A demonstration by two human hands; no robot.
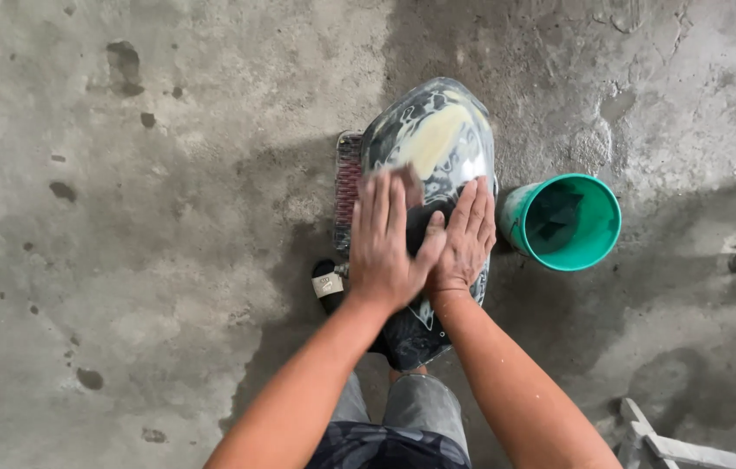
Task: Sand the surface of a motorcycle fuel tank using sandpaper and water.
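A dark rounded panel (433, 130), smeared with pale patches and wet shine, stands on the concrete floor between my knees. My left hand (385, 239) lies flat on its middle with fingers together, pressing a dark sheet (418, 227) against the surface; part of that sheet shows between my two hands. My right hand (465, 236) rests flat beside it, fingers spread slightly, thumb touching the left hand. A reddish ribbed part (348, 187) runs along the panel's left edge.
A green bucket (598, 247) with dark water and a dark sheet inside stands just right of the panel. A black sandal tip (326, 287) is at the panel's lower left. A pale frame (663, 443) sits at bottom right, dark objects at the right edge.
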